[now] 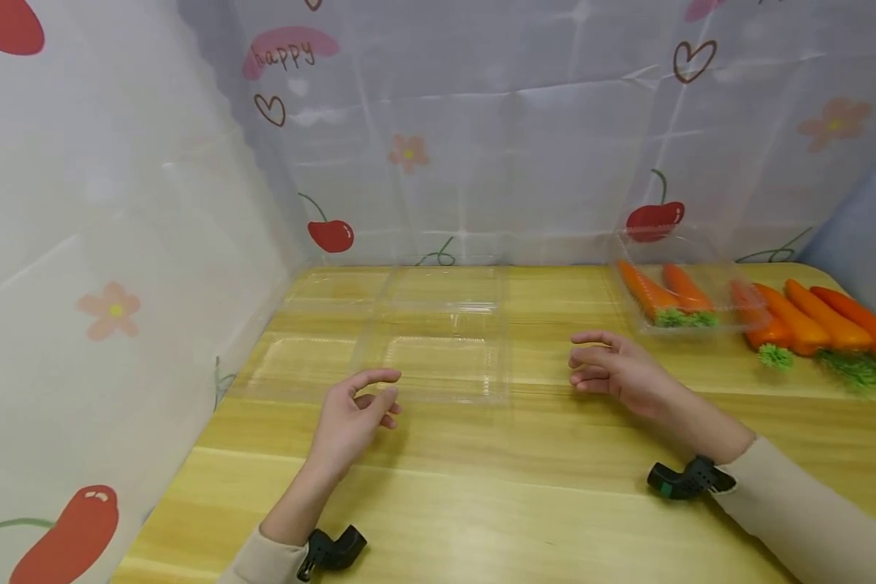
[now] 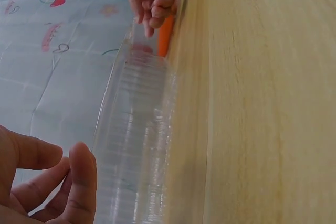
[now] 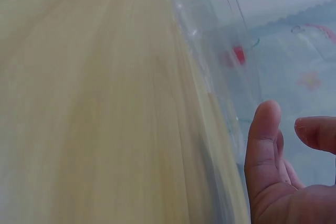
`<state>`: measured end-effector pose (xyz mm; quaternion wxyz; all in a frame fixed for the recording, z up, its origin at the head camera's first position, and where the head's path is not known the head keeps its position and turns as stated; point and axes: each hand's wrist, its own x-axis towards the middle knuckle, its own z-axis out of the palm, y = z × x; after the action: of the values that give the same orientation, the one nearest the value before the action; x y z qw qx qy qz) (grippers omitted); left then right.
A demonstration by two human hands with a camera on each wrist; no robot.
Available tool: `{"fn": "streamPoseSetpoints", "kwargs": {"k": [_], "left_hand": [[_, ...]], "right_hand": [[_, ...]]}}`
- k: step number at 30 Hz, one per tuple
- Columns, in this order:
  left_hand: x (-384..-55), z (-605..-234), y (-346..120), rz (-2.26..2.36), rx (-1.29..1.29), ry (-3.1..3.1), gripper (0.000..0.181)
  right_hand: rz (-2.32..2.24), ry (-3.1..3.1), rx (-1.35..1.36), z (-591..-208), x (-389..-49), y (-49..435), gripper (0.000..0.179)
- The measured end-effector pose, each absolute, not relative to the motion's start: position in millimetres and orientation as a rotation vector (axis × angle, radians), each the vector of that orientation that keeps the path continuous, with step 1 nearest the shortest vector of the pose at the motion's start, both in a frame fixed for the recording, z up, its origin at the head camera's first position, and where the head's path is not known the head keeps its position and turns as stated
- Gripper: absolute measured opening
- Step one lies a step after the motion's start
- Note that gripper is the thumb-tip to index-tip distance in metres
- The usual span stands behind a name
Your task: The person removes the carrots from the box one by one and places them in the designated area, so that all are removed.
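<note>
Head view: the left grip (image 1: 354, 410) is a bare hand with fingers bent and a gap between thumb and index finger; it has hold of nothing. It sits at the near edge of some clear plastic packaging (image 1: 438, 365) on the left of the desk (image 1: 482, 495), and whether it touches is hard to tell. Four rectangular panels show; one box or more, I cannot tell.

The right grip (image 1: 620, 373) is likewise empty, with fingers parted and slightly bent. It is near a clear plastic box (image 1: 723, 264) at the back right, in which two orange carrots (image 1: 646, 290) with green tufts lie side by side. Just right of that box are four loose carrots (image 1: 828, 312) in a row, the leftmost partly seen through its clear side.

Each wrist wears a black device (image 1: 689, 478) below a beige sleeve (image 1: 810, 503). Behind the desk hangs a pale sheet (image 1: 518, 170) printed with cherries, flowers and hearts.
</note>
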<state>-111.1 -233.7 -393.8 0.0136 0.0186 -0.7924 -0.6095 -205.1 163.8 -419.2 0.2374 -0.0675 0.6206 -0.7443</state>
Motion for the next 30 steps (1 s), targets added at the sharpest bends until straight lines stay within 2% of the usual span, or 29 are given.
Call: {"fn": "streamPoseSetpoints", "kwargs": {"k": [8,12,25,30], "left_hand": [[-109.2,-390.1,-230.8,-1.856,0.062,-2.494,0.023],[-108.1,-387.2,-226.9,-1.83,0.049,-2.5,0.02],[-118.9,-383.1,-200.1,-1.806,-0.144,-2.592,0.021],[-125.8,-379.0,-181.0,-1.808,-0.304,-2.617,0.025]], "right_hand": [[-2.125,1.67,-0.178,-419.9,-196.5,205.6,0.023],[-2.104,1.688,-0.196,-421.3,-192.7,221.0,0.018],[-2.197,1.556,-0.139,-423.1,-186.5,250.8,0.025],[-2.27,1.479,-0.107,-421.8,-187.1,257.0,0.029]]}}
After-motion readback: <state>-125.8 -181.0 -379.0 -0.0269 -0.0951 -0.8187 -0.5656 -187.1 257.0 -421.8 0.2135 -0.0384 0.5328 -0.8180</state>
